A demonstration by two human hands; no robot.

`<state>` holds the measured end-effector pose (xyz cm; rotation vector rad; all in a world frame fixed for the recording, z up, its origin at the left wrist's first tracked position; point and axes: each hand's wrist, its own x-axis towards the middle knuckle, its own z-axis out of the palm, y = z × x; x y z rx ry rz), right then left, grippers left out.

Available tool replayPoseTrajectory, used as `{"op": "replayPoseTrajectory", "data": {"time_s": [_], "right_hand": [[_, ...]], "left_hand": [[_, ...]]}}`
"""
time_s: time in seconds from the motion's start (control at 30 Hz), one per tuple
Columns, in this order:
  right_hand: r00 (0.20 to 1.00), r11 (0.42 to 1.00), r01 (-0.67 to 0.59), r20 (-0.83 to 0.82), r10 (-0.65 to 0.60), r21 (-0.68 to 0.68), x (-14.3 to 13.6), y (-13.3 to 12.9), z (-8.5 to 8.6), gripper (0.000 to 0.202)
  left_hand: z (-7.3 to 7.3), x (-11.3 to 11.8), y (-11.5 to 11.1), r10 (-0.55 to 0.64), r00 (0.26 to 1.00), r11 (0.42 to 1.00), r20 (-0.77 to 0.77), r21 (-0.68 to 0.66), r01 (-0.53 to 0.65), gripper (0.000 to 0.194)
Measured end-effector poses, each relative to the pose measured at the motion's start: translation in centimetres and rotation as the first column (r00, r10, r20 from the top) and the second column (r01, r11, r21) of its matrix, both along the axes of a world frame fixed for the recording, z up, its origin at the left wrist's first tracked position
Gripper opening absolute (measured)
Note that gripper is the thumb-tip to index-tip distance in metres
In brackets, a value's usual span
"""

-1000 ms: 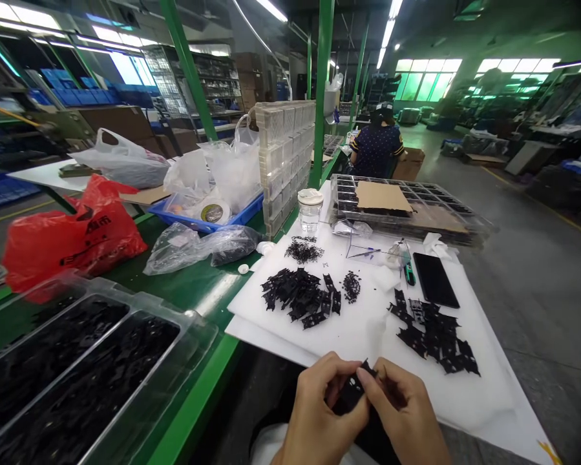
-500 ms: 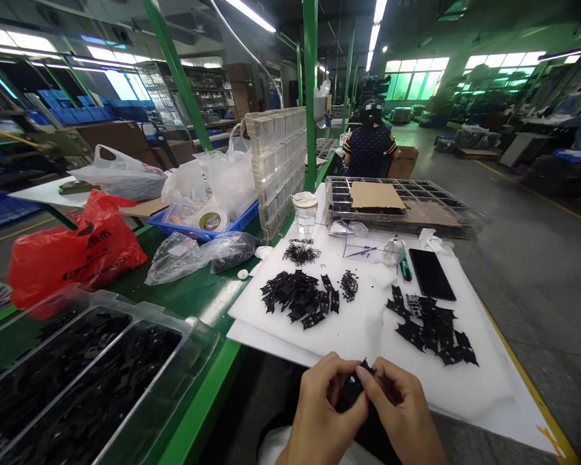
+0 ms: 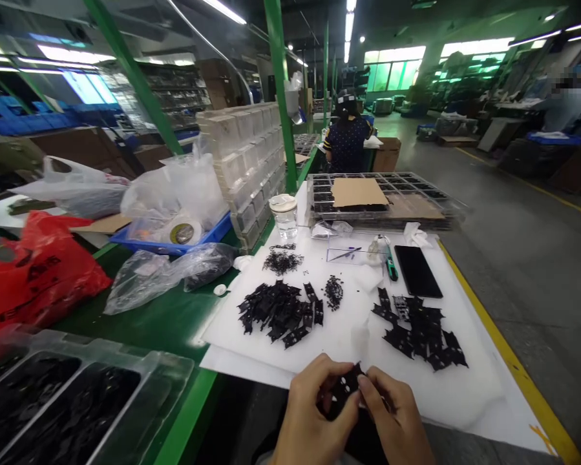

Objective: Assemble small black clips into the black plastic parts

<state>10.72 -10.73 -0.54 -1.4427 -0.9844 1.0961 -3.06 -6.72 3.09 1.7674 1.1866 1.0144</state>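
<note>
A small flat black plastic part (image 3: 347, 383) with pale holes is held between both hands at the near edge of the table. My left hand (image 3: 314, 403) is closed, pinching its left side with thumb and fingers. At the part's right end, the thumb and fingers of my right hand (image 3: 391, 403) press together on it. Beyond the hands lie a heap of similar black parts (image 3: 275, 310) on the left and another group of black parts (image 3: 423, 332) on the right. Between them sit tiny black pieces (image 3: 334, 292), with thin black pieces (image 3: 283, 260) farther back.
White foam sheet (image 3: 353, 345) covers the table. Behind are a lidded jar (image 3: 285, 216), a green cutter (image 3: 391, 266), a black phone-like slab (image 3: 418, 271) and compartment trays (image 3: 391, 218). A clear bin (image 3: 171, 374) of black parts stands at left. A person (image 3: 347, 139) sits farther off.
The view has turned slightly, so the scene sits farther left. The black part is tilted more, showing more of its holes; both hands still grip it.
</note>
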Motion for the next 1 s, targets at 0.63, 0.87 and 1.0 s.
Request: {"op": "replayPoseTrajectory", "data": {"time_s": [0.63, 0.87, 1.0], "right_hand": [[0.574, 0.913, 0.313, 0.715, -0.4, 0.259, 9.5, 3.9, -1.1, 0.028], [0.496, 0.95, 0.237, 0.816, -0.298, 0.202, 11.0, 7.8, -1.6, 0.042], [0.496, 0.954, 0.224, 0.819, -0.287, 0.199, 11.0, 8.4, -1.9, 0.04]], "left_hand": [[-1.1, -4.3, 11.9, 0.554, 0.795, 0.724, -0.245, 0.614, -0.315, 0.027], [0.3, -4.0, 9.4, 0.466, 0.878, 0.743, -0.112, 0.589, -0.319, 0.014], [-0.2, -4.1, 8.3, 0.426, 0.903, 0.766, -0.059, 0.554, -0.325, 0.018]]}}
